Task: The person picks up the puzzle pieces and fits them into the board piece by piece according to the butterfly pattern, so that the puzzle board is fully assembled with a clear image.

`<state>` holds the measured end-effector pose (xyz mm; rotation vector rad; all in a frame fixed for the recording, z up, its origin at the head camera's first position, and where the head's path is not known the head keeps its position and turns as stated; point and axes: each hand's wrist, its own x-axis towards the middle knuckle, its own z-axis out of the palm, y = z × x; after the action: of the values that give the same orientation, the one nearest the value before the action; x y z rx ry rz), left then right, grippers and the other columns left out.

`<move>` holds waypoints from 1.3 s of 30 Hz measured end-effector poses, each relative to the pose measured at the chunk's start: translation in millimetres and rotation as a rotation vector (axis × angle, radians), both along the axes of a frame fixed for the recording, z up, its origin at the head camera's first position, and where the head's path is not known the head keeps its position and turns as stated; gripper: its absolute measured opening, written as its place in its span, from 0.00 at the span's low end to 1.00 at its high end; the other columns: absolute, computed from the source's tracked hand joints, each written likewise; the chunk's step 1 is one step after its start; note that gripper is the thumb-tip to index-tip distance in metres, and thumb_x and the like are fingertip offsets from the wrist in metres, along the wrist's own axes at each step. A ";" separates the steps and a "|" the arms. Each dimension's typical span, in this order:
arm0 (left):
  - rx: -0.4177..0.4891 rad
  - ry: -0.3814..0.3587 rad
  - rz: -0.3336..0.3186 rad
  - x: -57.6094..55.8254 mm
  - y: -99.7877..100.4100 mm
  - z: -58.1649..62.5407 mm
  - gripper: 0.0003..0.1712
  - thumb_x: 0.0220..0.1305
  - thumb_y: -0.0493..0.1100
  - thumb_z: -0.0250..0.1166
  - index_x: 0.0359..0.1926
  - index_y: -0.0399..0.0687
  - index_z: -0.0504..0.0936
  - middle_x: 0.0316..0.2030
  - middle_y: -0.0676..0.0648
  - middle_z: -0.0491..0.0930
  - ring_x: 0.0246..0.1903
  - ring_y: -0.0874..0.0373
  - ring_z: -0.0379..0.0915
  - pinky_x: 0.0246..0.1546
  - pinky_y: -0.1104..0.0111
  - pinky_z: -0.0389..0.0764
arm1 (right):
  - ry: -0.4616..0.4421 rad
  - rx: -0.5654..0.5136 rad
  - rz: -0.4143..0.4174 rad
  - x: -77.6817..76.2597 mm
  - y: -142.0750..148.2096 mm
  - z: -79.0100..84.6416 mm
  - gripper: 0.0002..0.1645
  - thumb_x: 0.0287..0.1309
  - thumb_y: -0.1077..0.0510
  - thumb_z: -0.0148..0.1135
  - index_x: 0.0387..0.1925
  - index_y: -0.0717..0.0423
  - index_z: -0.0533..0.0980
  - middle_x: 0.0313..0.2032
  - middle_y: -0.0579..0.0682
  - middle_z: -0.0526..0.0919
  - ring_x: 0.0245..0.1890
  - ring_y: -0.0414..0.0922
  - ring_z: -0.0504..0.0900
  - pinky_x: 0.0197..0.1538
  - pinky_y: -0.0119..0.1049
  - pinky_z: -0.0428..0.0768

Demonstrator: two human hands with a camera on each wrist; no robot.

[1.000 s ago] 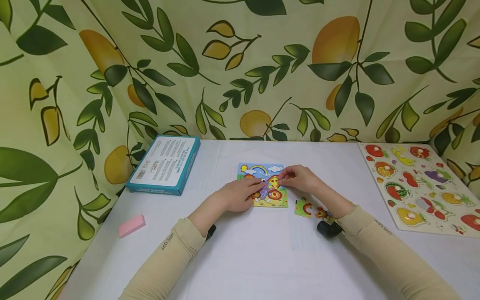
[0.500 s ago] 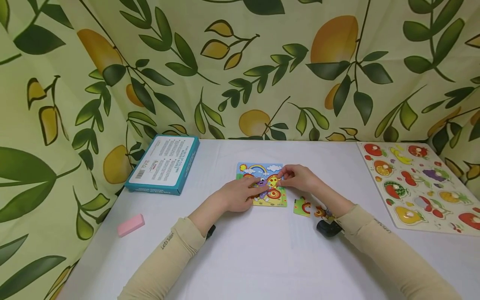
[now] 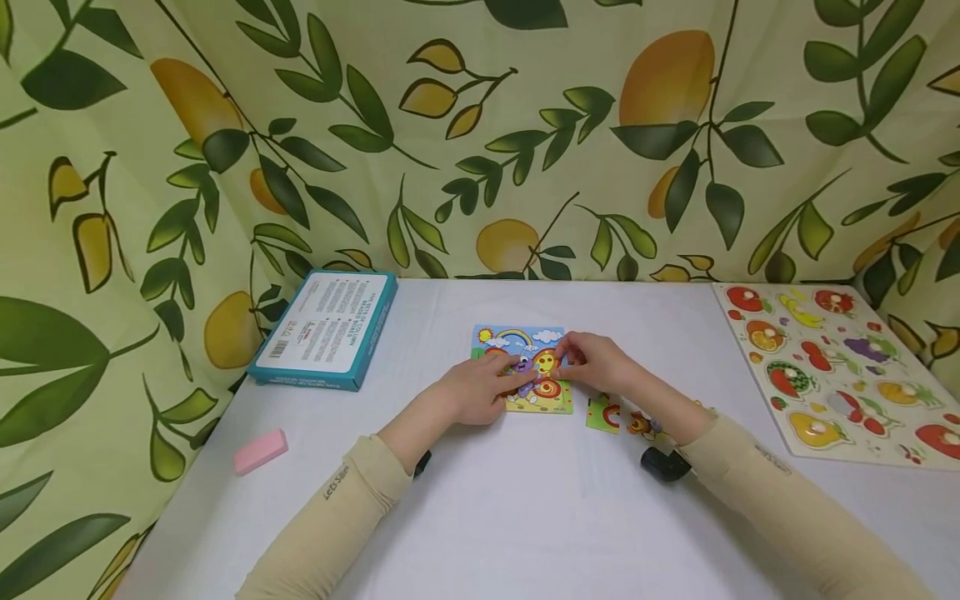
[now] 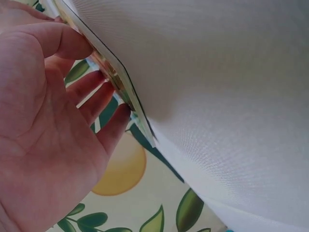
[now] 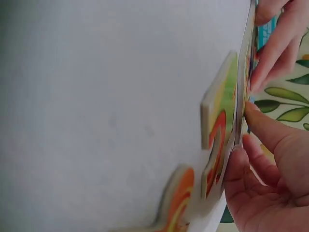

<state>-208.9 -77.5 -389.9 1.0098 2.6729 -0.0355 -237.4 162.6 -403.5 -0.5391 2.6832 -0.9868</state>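
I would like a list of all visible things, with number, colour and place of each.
Puzzle: one, multicoloured, middle of table.
Green piece: one, green with red arc, right of puzzle.
Orange piece: at least one, orange, right of green piece, partly hidden.
Box: one, teal and white, back left.
Block: one, pink, left, nearer than box.
Fruit board: one, pale with colourful fruits, right.
Table: one, white, underneath.
Patterned fabric: count unclear, cream, green and orange, behind and at sides.
Wrist devices: two, black, one near each hand.
Sleeves: two, beige, bottom of head view.
Left hand: one, bare, fingers on puzzle.
Right hand: one, bare, fingers at puzzle's right edge.
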 end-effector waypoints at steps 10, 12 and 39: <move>0.017 0.035 -0.042 -0.3 -3.9 1.4 0.35 0.70 0.44 0.47 0.75 0.69 0.54 0.73 0.49 0.54 0.72 0.54 0.49 0.69 0.58 0.58 | 0.027 0.054 -0.004 35.0 29.5 14.9 0.18 0.63 0.47 0.64 0.47 0.55 0.79 0.36 0.46 0.80 0.36 0.45 0.75 0.35 0.36 0.76; 0.024 0.040 -0.042 -1.1 -4.3 1.1 0.35 0.70 0.44 0.47 0.75 0.70 0.54 0.73 0.50 0.54 0.72 0.54 0.48 0.69 0.57 0.57 | 0.055 0.087 -0.013 46.9 37.3 17.1 0.18 0.59 0.47 0.68 0.42 0.55 0.79 0.34 0.45 0.79 0.34 0.44 0.73 0.33 0.36 0.76; 0.280 -0.107 0.166 42.0 -64.3 5.7 0.30 0.70 0.50 0.57 0.70 0.46 0.68 0.72 0.50 0.61 0.70 0.53 0.57 0.66 0.57 0.64 | -0.128 -0.243 -0.110 49.9 14.3 10.4 0.13 0.62 0.53 0.66 0.39 0.58 0.77 0.30 0.47 0.86 0.31 0.44 0.83 0.36 0.34 0.81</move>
<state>-166.9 -141.7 -384.2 0.8340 2.7012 0.4243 -187.6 176.9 -393.1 -0.3612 2.5190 -1.3412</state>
